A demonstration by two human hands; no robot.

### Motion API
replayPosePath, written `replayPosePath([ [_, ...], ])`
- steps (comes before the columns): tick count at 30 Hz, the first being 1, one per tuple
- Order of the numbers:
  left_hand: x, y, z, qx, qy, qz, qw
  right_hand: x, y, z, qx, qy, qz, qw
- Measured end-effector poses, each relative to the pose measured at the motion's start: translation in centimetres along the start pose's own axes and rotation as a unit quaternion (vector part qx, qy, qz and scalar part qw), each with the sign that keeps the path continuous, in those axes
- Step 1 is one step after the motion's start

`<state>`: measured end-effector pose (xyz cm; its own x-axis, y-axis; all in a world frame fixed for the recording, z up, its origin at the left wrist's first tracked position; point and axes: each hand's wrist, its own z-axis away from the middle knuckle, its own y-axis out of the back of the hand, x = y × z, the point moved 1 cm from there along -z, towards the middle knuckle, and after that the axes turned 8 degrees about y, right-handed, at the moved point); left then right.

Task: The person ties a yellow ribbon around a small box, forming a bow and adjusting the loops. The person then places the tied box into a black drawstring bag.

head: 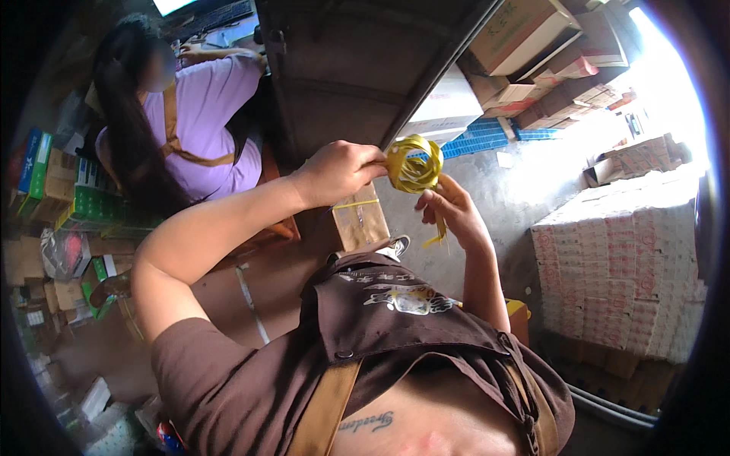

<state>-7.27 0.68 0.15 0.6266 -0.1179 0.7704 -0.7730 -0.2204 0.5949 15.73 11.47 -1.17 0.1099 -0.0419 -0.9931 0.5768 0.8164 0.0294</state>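
A small coil of yellow plastic strapping (pixel 415 164) is held up in front of my chest, its loops loosely wound and partly overlapping. My left hand (pixel 341 171) pinches the coil's left edge between thumb and fingers. On the lower right side, my right hand (pixel 453 210) grips the strapping with thumb and forefinger. Loose strap ends (pixel 440 231) dangle below that hand. Beneath the coil, on the floor side, stands a brown cardboard carton (pixel 360 219) with a yellow strap across it.
A person in a purple shirt (pixel 214 114) sits at a desk with a keyboard (pixel 219 16), left of a dark metal panel (pixel 342 68). Stacked wrapped packs (pixel 619 268) rise at right. Cartons (pixel 524 34) and blue pallets (pixel 476 138) line the far side. Boxes (pixel 60 176) crowd the left.
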Motion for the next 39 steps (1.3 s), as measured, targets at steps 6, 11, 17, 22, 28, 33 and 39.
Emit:
replayPosePath([
  [6, 1.7, -1.8, 2.2, -0.065, -0.140, -0.306, 0.939, 1.5, -2.5, 0.6, -0.079, 0.056, -0.153, 0.984],
  [11, 8.8, -2.4, 5.4, 0.085, -0.107, -0.272, 0.952, 6.0, -0.7, 0.1, 0.041, -0.044, -0.244, 0.968],
  [17, -2.6, -12.8, 22.3, 0.172, 0.429, 0.327, 0.824, 15.1, 8.2, 2.1, 0.052, -0.230, -0.411, 0.881],
  [22, -7.6, -16.8, 23.1, 0.099, 0.621, 0.470, 0.619, 17.3, 7.2, 7.0, -0.005, -0.392, -0.330, 0.859],
  [28, -8.7, -19.5, 16.4, 0.017, 0.609, 0.472, 0.637, 20.7, 3.6, 7.1, 0.023, -0.336, -0.341, 0.878],
  [33, -8.8, -19.7, 15.4, -0.030, 0.613, 0.457, 0.644, 19.1, 1.6, 5.5, 0.022, -0.284, -0.434, 0.855],
  [39, -8.0, -19.5, 17.1, -0.048, 0.625, 0.444, 0.640, 19.5, -2.9, 3.2, -0.198, -0.323, -0.302, 0.875],
])
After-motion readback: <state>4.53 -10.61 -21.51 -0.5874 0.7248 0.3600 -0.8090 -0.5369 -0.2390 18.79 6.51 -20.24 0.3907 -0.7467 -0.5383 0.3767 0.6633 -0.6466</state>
